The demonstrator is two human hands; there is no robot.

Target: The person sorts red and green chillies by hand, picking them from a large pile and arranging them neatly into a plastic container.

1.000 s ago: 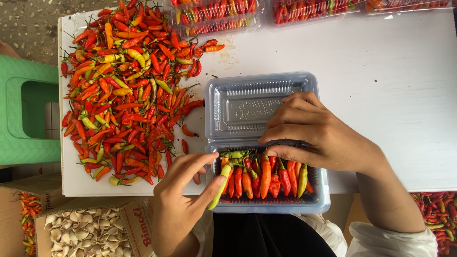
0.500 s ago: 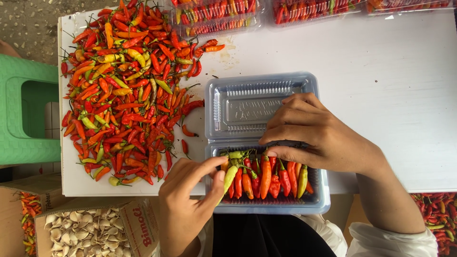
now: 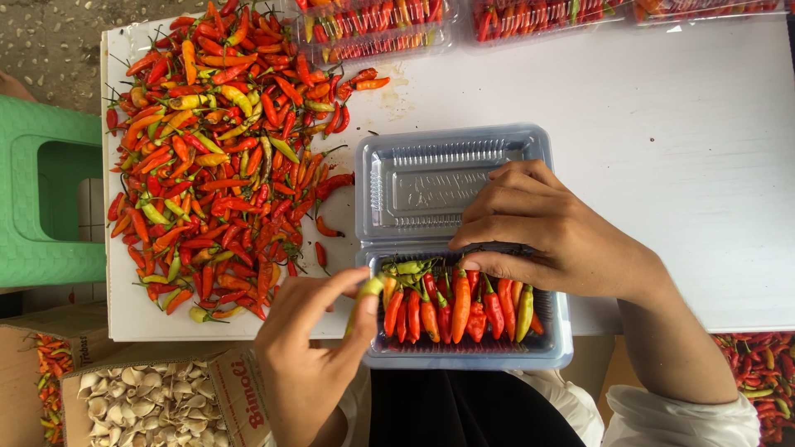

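Note:
A clear hinged plastic box (image 3: 464,352) lies open at the white table's near edge, its empty lid (image 3: 447,178) folded back. A row of red, orange and green chilies (image 3: 451,306) lies in the box. My left hand (image 3: 310,356) pinches a yellow-green chili (image 3: 364,294) against the box's left end. My right hand (image 3: 551,228) rests across the box's far rim, its fingertips pressing on the chilies' stems.
A large heap of loose chilies (image 3: 219,153) covers the table's left part. Several filled clear boxes (image 3: 373,25) line the far edge. A green plastic stool (image 3: 45,203) stands left of the table. Cardboard boxes of garlic cloves (image 3: 141,401) and chilies sit below.
My left hand has carried the yellow-green chili upward and set it against the left end of the row. My right hand has stayed on the box.

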